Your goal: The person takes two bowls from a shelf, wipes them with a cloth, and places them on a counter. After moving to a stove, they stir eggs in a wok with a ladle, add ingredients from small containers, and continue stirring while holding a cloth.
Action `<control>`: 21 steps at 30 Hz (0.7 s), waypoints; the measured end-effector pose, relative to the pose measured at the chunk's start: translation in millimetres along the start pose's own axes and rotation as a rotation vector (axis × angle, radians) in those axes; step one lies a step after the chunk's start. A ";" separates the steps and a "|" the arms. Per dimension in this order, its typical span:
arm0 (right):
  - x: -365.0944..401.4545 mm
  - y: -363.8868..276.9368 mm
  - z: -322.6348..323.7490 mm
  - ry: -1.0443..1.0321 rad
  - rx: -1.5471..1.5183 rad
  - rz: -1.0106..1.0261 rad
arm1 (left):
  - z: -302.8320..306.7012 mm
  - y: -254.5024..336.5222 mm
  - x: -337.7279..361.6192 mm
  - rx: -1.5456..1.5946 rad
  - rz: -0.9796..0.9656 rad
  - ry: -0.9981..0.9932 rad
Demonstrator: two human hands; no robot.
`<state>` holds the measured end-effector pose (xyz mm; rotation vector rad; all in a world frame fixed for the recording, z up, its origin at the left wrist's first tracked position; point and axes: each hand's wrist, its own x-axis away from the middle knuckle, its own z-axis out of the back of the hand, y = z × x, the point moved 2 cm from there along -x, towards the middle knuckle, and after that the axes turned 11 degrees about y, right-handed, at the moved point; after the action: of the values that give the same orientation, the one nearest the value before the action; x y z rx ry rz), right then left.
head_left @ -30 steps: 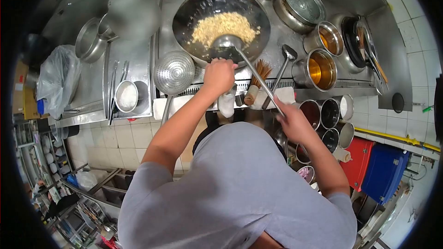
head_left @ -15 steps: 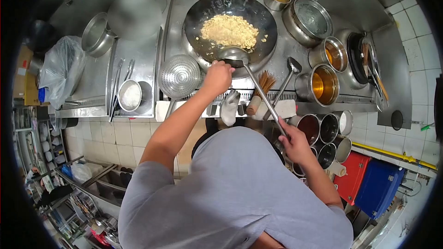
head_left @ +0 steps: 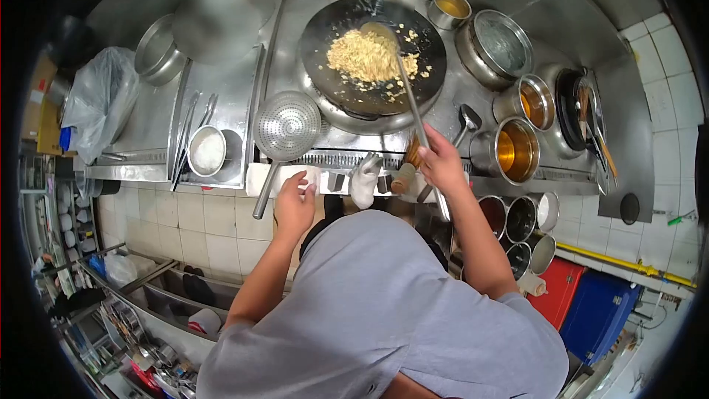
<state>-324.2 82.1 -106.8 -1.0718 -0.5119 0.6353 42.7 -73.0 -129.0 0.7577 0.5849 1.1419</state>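
Note:
My right hand [head_left: 443,162] is wrapped round the long handle of a ladle [head_left: 410,92]. The ladle's bowl, smeared by motion, is at the far side of crumbly yellow food [head_left: 362,58] that looks like scrambled egg. That food lies in a large black wok [head_left: 317,70] on the stove. My left hand [head_left: 295,207] holds nothing, its fingers loosely bent and apart, close to the handle of a perforated skimmer [head_left: 286,127]. Between my hands, a crumpled white cloth [head_left: 365,181] hangs at the stove's front edge. A bamboo brush [head_left: 406,175] lies just left of my right hand.
Pots of amber liquid [head_left: 517,151] and a pot of clear liquid [head_left: 502,44] stand right of the wok. A spatula [head_left: 467,120] rests near them. At left are a bowl of white powder [head_left: 207,151], tongs [head_left: 186,133] and a plastic bag [head_left: 103,103].
My left hand has left the wok's near rim and drawn back toward my body. My right hand has moved forward, carrying the ladle's bowl to the food's far side. The food has shifted and scattered.

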 end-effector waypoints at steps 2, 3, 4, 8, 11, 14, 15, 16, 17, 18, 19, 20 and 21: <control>24.8 -27.2 29.7 -0.141 -0.597 -0.464 | 19.9 -3.4 -0.1 -0.001 0.039 0.033; 19.9 -26.5 32.2 -0.152 -0.591 -0.465 | 26.5 -9.9 -0.8 0.022 0.106 0.057; 13.7 -25.6 36.2 -0.077 -0.627 -0.458 | 30.5 -14.4 -1.0 0.046 0.168 0.075; -25.2 -10.2 34.6 0.053 -0.684 -0.446 | 33.6 -19.5 -8.7 0.101 0.219 0.106; -41.1 5.0 14.1 0.125 -0.539 -0.409 | 30.9 -16.6 -13.8 0.154 0.184 0.118; -31.0 18.4 -16.2 0.163 -0.225 -0.327 | 24.3 -20.7 -19.0 0.137 0.154 0.097; -19.6 9.3 -29.5 0.121 -0.185 -0.357 | 23.3 -16.3 -19.9 0.135 0.154 0.095; -8.1 -0.4 -37.0 0.080 -0.145 -0.387 | 22.0 -12.0 -20.1 0.140 0.182 0.085; 5.0 -19.3 -34.4 0.080 -0.147 -0.390 | 20.9 -8.2 -20.6 0.146 0.209 0.076; 21.0 -43.4 -31.4 -0.013 -0.500 -0.573 | 19.4 -5.9 -21.0 0.143 0.209 0.074; 30.7 -55.8 -31.6 -0.109 -0.856 -0.748 | 18.1 -3.9 -20.9 0.155 0.208 0.077; 29.9 -49.1 -21.4 -0.106 -0.860 -0.750 | 17.8 -2.9 -22.0 0.166 0.206 0.079; 27.1 -38.8 -5.1 -0.189 -1.298 -0.899 | 17.3 -2.6 -24.3 0.165 0.204 0.076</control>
<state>-292.8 84.7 -71.2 -1.7620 -1.5599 -0.5310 49.4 -100.6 -119.5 0.9346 0.6832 1.3262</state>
